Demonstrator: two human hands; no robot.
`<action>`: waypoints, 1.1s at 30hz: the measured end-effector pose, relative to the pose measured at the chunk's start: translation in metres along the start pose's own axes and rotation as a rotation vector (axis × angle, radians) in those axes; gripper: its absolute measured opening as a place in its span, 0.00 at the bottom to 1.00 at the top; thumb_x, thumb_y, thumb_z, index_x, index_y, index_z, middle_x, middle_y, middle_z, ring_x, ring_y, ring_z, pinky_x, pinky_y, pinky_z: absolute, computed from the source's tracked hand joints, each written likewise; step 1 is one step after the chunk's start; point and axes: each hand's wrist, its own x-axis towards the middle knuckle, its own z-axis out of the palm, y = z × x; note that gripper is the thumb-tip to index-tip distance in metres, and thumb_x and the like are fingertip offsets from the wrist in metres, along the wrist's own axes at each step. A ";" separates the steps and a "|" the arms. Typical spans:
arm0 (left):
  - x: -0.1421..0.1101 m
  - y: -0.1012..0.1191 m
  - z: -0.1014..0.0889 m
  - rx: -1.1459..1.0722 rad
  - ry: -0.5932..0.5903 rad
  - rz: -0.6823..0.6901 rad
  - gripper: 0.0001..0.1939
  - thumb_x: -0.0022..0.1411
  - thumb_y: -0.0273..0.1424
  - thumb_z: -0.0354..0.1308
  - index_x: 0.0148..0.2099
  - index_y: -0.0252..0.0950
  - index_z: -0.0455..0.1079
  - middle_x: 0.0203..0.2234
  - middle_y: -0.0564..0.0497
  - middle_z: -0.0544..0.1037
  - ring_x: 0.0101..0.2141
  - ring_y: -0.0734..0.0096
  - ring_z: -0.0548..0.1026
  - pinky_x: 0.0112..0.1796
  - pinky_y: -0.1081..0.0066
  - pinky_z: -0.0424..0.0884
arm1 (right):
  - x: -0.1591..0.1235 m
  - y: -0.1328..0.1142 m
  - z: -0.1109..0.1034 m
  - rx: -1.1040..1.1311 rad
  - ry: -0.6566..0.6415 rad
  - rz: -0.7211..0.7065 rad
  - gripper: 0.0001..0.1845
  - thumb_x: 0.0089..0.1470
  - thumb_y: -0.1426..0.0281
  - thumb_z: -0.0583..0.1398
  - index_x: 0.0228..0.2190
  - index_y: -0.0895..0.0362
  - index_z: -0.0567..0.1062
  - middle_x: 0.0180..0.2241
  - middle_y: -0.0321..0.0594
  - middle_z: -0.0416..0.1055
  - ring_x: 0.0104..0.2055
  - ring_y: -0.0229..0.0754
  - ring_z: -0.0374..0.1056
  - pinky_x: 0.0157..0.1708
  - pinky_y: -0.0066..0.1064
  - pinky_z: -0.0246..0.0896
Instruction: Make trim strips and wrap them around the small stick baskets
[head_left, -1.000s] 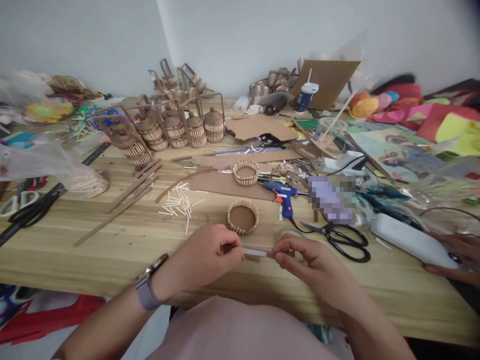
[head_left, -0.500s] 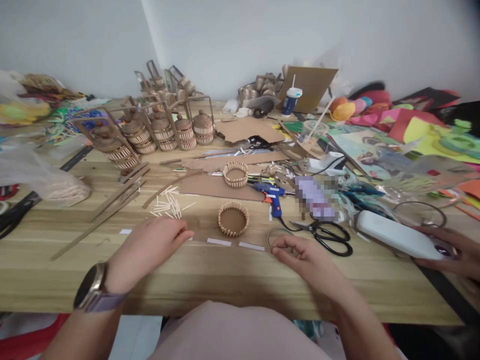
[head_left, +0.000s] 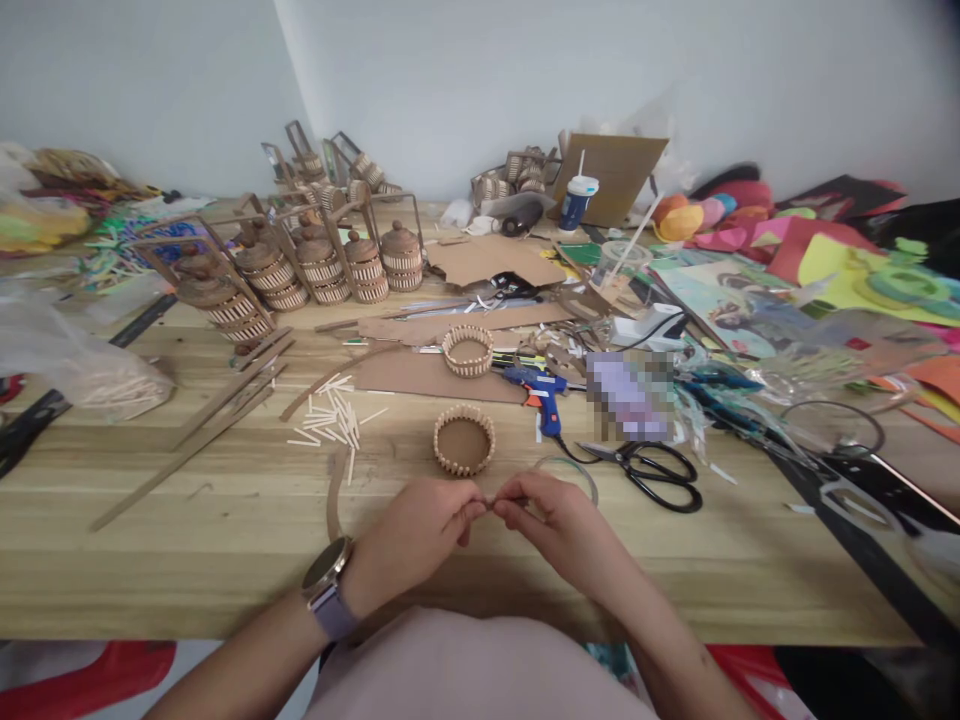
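My left hand [head_left: 427,520] and my right hand [head_left: 551,515] meet near the table's front edge, fingertips pinched close together on a narrow brown cardboard strip. Only a sliver of it shows between them. A curved end of the cardboard strip [head_left: 335,495] comes out to the left, beyond my left hand and above the watch. Just past my fingers stands a round cardboard cup [head_left: 463,445] ringed with short wooden sticks. A second stick-ringed cup [head_left: 468,352] sits behind it on brown cardboard.
Loose wooden sticks [head_left: 334,415] lie left of the cups. A blue glue gun [head_left: 550,405] and black scissors [head_left: 660,475] are on the right. Long cardboard strips [head_left: 187,445] lie at left, with several lidded, handled baskets [head_left: 322,262] behind. A plastic bag [head_left: 112,370] holds more sticks.
My left hand swung left along the strip, then came back to meet my right hand, which shifted slightly left. White patches on the strip are now hidden. Another person's hand and a white device left the right side.
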 end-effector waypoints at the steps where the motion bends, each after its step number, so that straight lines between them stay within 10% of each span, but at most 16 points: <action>1: 0.000 0.000 -0.001 0.003 -0.001 -0.012 0.19 0.70 0.35 0.44 0.30 0.36 0.71 0.24 0.53 0.77 0.28 0.70 0.73 0.31 0.73 0.60 | -0.001 0.001 -0.002 0.005 -0.008 0.023 0.10 0.58 0.68 0.56 0.27 0.54 0.74 0.25 0.35 0.73 0.29 0.39 0.67 0.30 0.29 0.58; 15: 0.008 0.009 -0.001 0.104 -0.053 -0.048 0.15 0.68 0.31 0.45 0.30 0.37 0.68 0.24 0.50 0.77 0.26 0.68 0.73 0.28 0.72 0.58 | 0.000 0.010 -0.007 -0.065 -0.010 0.038 0.16 0.60 0.64 0.52 0.27 0.54 0.76 0.25 0.38 0.75 0.31 0.42 0.70 0.32 0.30 0.61; 26: -0.001 0.023 -0.007 0.279 -0.119 0.004 0.16 0.68 0.32 0.45 0.35 0.37 0.72 0.30 0.45 0.80 0.32 0.60 0.77 0.29 0.68 0.59 | 0.087 0.120 -0.174 -0.518 0.576 0.618 0.29 0.60 0.71 0.53 0.60 0.69 0.58 0.41 0.56 0.75 0.45 0.53 0.71 0.44 0.43 0.63; 33: -0.001 0.033 -0.002 0.269 -0.101 0.007 0.16 0.68 0.32 0.45 0.36 0.38 0.74 0.30 0.45 0.81 0.32 0.60 0.78 0.29 0.69 0.61 | 0.117 0.159 -0.191 -0.618 0.550 0.676 0.20 0.61 0.63 0.59 0.52 0.57 0.69 0.51 0.45 0.69 0.47 0.46 0.69 0.45 0.44 0.69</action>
